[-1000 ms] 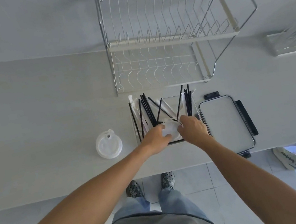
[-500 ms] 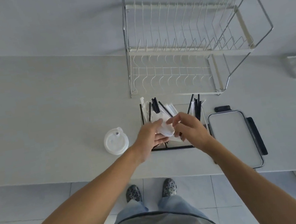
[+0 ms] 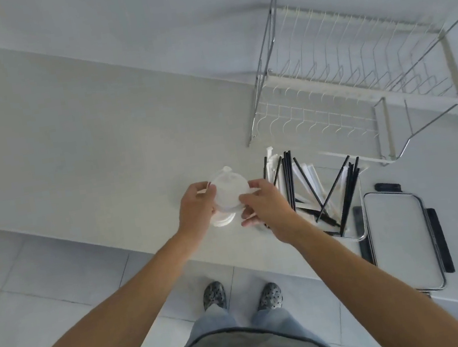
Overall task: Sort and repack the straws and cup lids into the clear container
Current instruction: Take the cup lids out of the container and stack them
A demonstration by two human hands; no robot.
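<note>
Nearest, the person's own grey shorts and patterned clogs (image 3: pixel 214 295) stand on the pale tiled floor, both bare forearms reaching out over the edge of the white stone countertop (image 3: pixel 69 156). Just past that edge the left hand (image 3: pixel 196 208) and right hand (image 3: pixel 265 205) pinch a translucent round plastic cup lid (image 3: pixel 229 192) between them, fingers closed on its opposite rims, which looks like a way to keep it level while it is lowered onto another white lid (image 3: pixel 223 221) lying flat on the counter directly beneath; whether the two touch cannot be told. The held lid is cloudy-clear, domed, with a small tab sticking up at its far edge. Stacking the lids here, outside the box, is probably meant to sort them from the straws first. Just right of the hands sits the clear rectangular plastic container (image 3: pixel 360 230), where thin black straws (image 3: pixel 289 175) and white paper-wrapped straws (image 3: pixel 272 163) lean in a loose jumble. Beside it lies the container's clear flat cover with black clips (image 3: pixel 400 239). Farthest back, a chrome wire dish rack (image 3: pixel 356 78) stands against the wall
</note>
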